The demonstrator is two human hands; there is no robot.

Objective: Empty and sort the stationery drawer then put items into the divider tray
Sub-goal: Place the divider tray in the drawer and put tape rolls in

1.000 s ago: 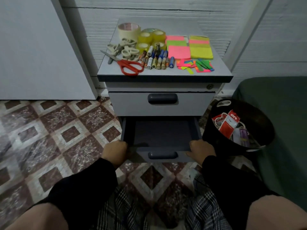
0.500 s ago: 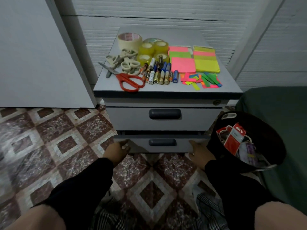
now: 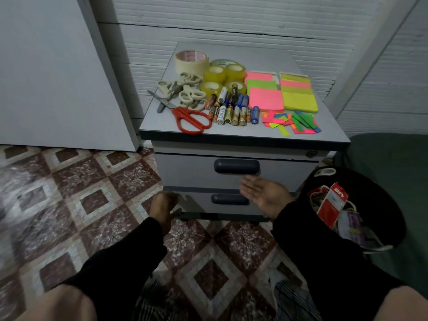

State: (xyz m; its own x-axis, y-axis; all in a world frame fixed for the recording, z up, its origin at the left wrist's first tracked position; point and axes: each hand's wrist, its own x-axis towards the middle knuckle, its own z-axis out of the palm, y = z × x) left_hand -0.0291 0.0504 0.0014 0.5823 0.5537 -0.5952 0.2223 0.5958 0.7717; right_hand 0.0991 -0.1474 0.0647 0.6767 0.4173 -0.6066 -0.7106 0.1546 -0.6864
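Grey and shut flush, the lower drawer [image 3: 222, 200] sits at the bottom of the cabinet [image 3: 243, 144], directly between your two hands. Your right hand [image 3: 266, 195] hovers palm up with fingers straight, just in front of the drawer's right side and under the upper drawer's handle [image 3: 236, 166]. Your left hand [image 3: 163, 207] is beside the drawer's left corner, blurred, so you cannot tell its grip.
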